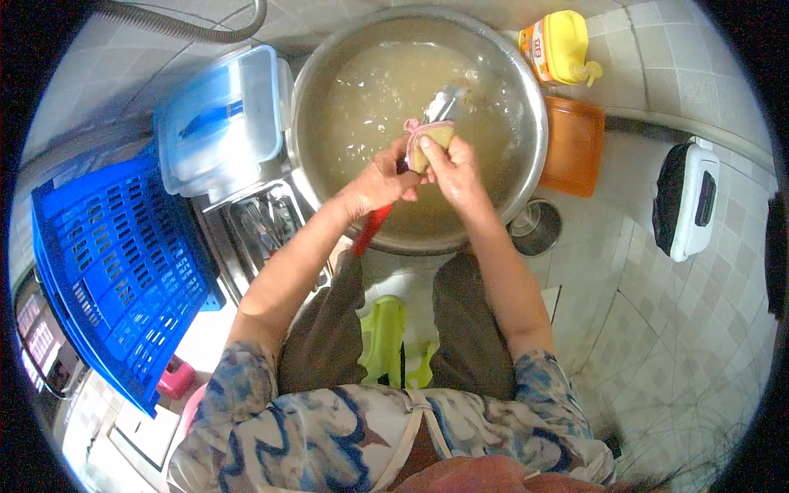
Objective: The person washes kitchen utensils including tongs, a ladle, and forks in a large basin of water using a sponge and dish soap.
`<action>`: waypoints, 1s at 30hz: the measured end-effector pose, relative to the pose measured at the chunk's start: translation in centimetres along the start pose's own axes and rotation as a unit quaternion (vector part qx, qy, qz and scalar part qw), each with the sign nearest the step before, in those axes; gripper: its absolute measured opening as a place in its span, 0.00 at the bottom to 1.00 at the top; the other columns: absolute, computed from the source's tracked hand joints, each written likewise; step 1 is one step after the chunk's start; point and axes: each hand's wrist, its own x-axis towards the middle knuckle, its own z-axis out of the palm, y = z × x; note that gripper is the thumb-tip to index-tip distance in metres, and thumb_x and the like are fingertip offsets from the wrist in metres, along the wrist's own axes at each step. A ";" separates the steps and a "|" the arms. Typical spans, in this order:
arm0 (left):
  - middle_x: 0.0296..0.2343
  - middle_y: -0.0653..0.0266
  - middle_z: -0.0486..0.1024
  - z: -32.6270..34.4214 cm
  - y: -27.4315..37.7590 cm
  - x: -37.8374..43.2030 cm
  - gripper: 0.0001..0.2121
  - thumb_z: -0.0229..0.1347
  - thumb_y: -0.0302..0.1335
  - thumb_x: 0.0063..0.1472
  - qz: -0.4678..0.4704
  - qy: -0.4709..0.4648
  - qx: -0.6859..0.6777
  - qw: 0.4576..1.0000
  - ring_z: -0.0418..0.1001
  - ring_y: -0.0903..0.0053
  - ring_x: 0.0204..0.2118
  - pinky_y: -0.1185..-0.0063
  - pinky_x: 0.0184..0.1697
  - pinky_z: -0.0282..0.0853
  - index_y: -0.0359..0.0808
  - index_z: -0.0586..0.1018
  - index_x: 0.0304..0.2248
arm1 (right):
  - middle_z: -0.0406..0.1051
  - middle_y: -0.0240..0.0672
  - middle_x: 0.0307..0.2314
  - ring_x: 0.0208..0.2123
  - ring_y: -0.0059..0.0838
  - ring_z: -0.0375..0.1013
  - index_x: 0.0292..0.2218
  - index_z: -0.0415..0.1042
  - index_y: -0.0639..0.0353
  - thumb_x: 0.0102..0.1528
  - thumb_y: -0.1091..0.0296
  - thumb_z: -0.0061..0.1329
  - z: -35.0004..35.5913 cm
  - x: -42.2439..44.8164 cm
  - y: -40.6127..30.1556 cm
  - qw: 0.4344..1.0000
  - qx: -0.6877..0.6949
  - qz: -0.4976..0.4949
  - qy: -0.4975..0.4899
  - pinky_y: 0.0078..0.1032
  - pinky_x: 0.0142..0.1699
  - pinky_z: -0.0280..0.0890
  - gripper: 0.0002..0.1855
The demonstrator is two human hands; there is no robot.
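Note:
Before me is a large round stainless steel basin (541,132) holding cloudy, yellowish water (370,105). Over the water, my left hand (379,182) grips a metal utensil with a red handle (373,227); the handle slants down toward my knee. The utensil's shiny metal end (441,105) points up and away, its tip blurred, so its exact kind is unclear. My right hand (457,169) pinches a yellow-green scrubbing cloth (439,132) with pink trim and a loop. This cloth lies against the utensil just below the metal end, hiding its middle.
Left stand translucent blue plastic containers (169,142), a metal tray of cutlery (265,219) and blue slatted baskets (123,246). At right are a yellow pump bottle (567,46), an orange plastic tray (573,148), a metal cup (545,237) and a white bin (687,228). A green stool (385,326) is below.

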 end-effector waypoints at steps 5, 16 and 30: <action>0.17 0.69 0.66 0.7 2.4 0.0 0.14 0.45 0.33 0.58 -0.023 0.006 -0.060 0.998 0.61 0.86 0.15 0.88 0.19 0.60 0.36 0.66 0.42 | 0.70 0.29 0.22 0.19 0.14 0.65 0.36 0.68 0.61 0.54 0.65 0.43 -4.6 0.2 -2.5 0.990 -0.052 -0.053 0.120 0.13 0.20 0.58 0.11; 0.09 0.65 0.64 3.4 2.5 0.7 0.21 0.44 0.42 0.59 0.050 0.171 0.106 0.978 0.61 0.83 0.13 0.81 0.17 0.59 0.32 0.70 0.18 | 0.71 0.38 0.27 0.30 0.26 0.71 0.34 0.66 0.65 0.55 0.66 0.39 -1.5 -1.7 -6.8 0.950 -0.161 -0.235 0.128 0.25 0.37 0.65 0.11; 0.11 0.53 0.64 4.5 1.6 -0.8 0.20 0.45 0.39 0.59 0.083 0.241 0.172 0.951 0.63 0.67 0.14 0.73 0.21 0.61 0.30 0.70 0.18 | 0.71 0.39 0.26 0.27 0.20 0.70 0.30 0.65 0.66 0.54 0.70 0.41 1.0 0.6 -4.5 0.950 -0.083 -0.216 0.211 0.18 0.31 0.66 0.08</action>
